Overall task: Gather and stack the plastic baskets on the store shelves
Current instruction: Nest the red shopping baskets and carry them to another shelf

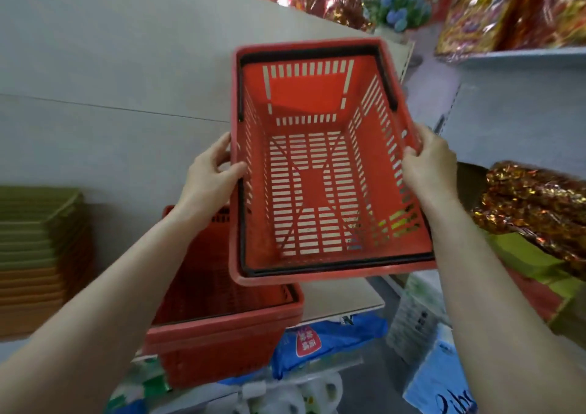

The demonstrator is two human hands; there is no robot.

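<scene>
I hold a red slotted plastic basket [320, 172] with black handles folded along its rim, tilted so I look into it. My left hand [211, 175] grips its left rim and my right hand [428, 163] grips its right rim. Below it, lower left, a stack of red baskets [222, 328] rests on the pale shelf board [95, 147]. The held basket hangs above the stack's far right corner and partly covers it.
A pile of green and orange trays [38, 255] stands at the left on the same shelf. Gold foil packages [532, 204] jut out at the right. Blue and white tissue packs [323, 347] lie below the shelf. Foil decorations line the top.
</scene>
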